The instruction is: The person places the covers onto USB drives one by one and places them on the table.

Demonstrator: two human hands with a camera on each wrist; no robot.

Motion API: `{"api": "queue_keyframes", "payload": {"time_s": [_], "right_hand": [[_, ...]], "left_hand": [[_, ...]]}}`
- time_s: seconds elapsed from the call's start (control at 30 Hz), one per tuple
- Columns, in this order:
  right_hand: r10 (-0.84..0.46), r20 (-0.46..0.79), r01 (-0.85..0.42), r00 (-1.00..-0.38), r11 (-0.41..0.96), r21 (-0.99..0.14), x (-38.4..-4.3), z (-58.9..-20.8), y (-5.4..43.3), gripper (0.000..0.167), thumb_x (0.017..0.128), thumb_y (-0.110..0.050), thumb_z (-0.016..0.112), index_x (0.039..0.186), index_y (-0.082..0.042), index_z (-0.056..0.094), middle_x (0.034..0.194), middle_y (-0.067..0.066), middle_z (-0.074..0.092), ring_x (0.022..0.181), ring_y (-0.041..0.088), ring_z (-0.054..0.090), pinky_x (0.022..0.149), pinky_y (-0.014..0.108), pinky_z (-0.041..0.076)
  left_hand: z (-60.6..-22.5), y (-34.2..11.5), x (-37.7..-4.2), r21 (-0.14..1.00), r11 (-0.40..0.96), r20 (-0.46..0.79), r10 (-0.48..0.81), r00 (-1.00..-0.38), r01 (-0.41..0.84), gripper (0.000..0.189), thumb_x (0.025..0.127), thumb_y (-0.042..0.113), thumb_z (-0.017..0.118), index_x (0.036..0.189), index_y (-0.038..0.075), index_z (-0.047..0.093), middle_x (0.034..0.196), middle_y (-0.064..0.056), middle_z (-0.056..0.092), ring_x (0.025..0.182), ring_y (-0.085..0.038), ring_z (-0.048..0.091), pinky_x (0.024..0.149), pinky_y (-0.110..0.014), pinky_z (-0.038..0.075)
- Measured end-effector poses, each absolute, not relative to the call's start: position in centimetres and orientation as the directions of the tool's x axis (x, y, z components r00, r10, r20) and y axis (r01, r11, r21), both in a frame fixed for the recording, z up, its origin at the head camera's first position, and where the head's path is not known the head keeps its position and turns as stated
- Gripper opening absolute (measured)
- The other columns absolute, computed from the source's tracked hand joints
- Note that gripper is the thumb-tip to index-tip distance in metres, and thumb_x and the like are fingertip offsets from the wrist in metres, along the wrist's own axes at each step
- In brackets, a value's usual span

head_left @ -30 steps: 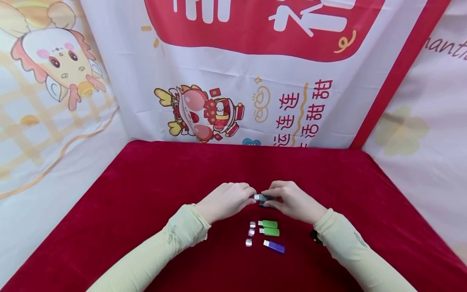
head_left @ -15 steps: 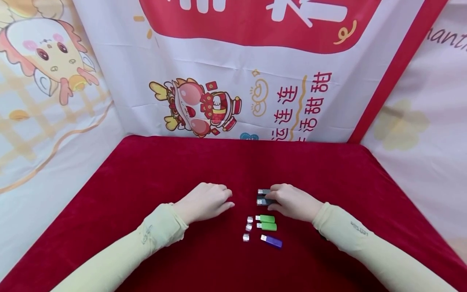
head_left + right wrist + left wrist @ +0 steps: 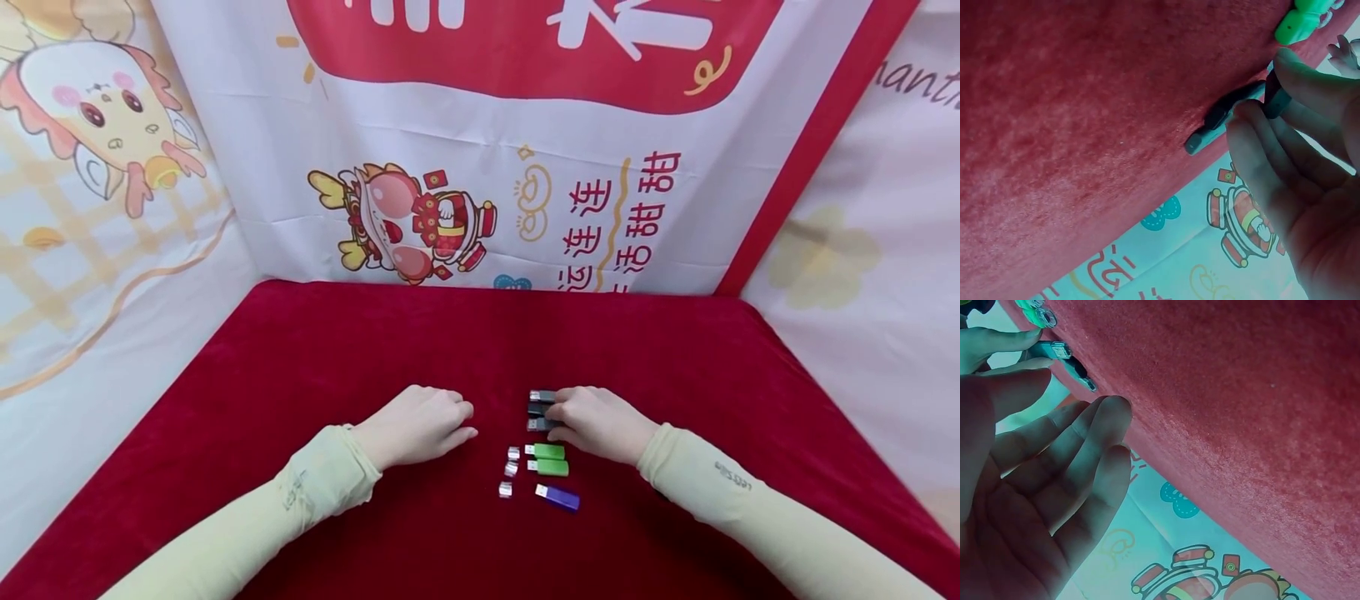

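Observation:
My right hand (image 3: 603,423) pinches a dark grey USB flash drive (image 3: 1276,97) between thumb and fingers, its metal plug (image 3: 1060,350) pointing left. Just beyond it on the red cloth lie a black flash drive (image 3: 537,409) and another grey flash drive (image 3: 542,396), partly covered by the fingers in the head view. To the left, my left hand (image 3: 415,425) holds nothing, its fingers loosely bent and apart from the drives. Two green flash drives (image 3: 551,467) lie nearer the body than the held one, then a purple flash drive (image 3: 561,498).
Three small shiny pieces (image 3: 511,469) form a column left of the green and purple drives. Red velvet cloth (image 3: 360,333) covers the table. Printed white hangings (image 3: 450,125) rise behind it and on both sides.
My left hand has drawn away left from the drives. My right hand has brought the grey drive slightly toward the body, and the black drive now shows between the two grey ones.

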State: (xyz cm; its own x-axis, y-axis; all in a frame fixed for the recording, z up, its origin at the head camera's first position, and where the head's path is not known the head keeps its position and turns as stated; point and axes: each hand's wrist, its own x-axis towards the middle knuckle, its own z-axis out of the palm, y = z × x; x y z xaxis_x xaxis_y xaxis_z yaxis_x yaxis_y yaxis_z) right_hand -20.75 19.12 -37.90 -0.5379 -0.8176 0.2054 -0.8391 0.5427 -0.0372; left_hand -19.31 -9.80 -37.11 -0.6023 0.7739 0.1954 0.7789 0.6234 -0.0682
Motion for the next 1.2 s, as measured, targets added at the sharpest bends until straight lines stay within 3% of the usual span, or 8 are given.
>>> {"api": "queue_keyframes", "payload": {"time_s": [0.27, 0.6, 0.8, 1.2], "right_hand": [[-0.817, 0.234, -0.827, -0.526, 0.557, 0.084, -20.4, -38.0, 19.3, 0.015, 0.076, -0.026, 0.087, 0.081, -0.017, 0.077, 0.076, -0.006, 0.059, 0.065, 0.005, 0.054, 0.057, 0.023, 0.051], [-0.787, 0.237, -0.815, -0.570, 0.579, -0.035, -18.8, -37.3, 19.3, 0.009, 0.081, -0.020, 0.081, 0.086, -0.015, 0.076, 0.081, -0.005, 0.062, 0.065, 0.002, 0.052, 0.057, 0.020, 0.049], [-0.825, 0.177, -0.843, -0.536, 0.534, -0.062, -18.4, -36.8, 18.9, 0.005, 0.082, -0.015, 0.079, 0.084, -0.016, 0.075, 0.075, -0.008, 0.057, 0.059, -0.001, 0.046, 0.052, 0.018, 0.044], [-0.873, 0.095, -0.877, -0.479, 0.481, -0.002, -18.6, -36.2, 18.4, 0.016, 0.082, -0.009, 0.078, 0.070, -0.017, 0.071, 0.069, -0.009, 0.052, 0.054, 0.001, 0.044, 0.049, 0.020, 0.040]], "left_hand": [[-37.0, -9.6, -19.2, -0.068, 0.628, 0.175, 0.773, -0.611, 0.775, 0.020, 0.092, 0.031, 0.069, 0.078, 0.018, 0.062, 0.070, 0.006, 0.054, 0.060, -0.011, 0.053, 0.053, -0.029, 0.047], [-37.2, -8.9, -18.8, -0.064, 0.618, 0.180, 0.780, -0.600, 0.784, 0.017, 0.092, 0.031, 0.069, 0.082, 0.018, 0.065, 0.072, 0.005, 0.057, 0.061, -0.010, 0.053, 0.054, -0.027, 0.047], [-37.0, -8.5, -18.6, -0.074, 0.609, 0.182, 0.787, -0.589, 0.790, 0.017, 0.092, 0.032, 0.069, 0.084, 0.017, 0.066, 0.073, 0.005, 0.057, 0.061, -0.009, 0.053, 0.054, -0.026, 0.047], [-36.8, -8.1, -18.5, -0.061, 0.614, 0.155, 0.785, -0.600, 0.787, 0.018, 0.092, 0.032, 0.069, 0.082, 0.018, 0.066, 0.072, 0.006, 0.057, 0.059, -0.008, 0.051, 0.053, -0.025, 0.045]]}}
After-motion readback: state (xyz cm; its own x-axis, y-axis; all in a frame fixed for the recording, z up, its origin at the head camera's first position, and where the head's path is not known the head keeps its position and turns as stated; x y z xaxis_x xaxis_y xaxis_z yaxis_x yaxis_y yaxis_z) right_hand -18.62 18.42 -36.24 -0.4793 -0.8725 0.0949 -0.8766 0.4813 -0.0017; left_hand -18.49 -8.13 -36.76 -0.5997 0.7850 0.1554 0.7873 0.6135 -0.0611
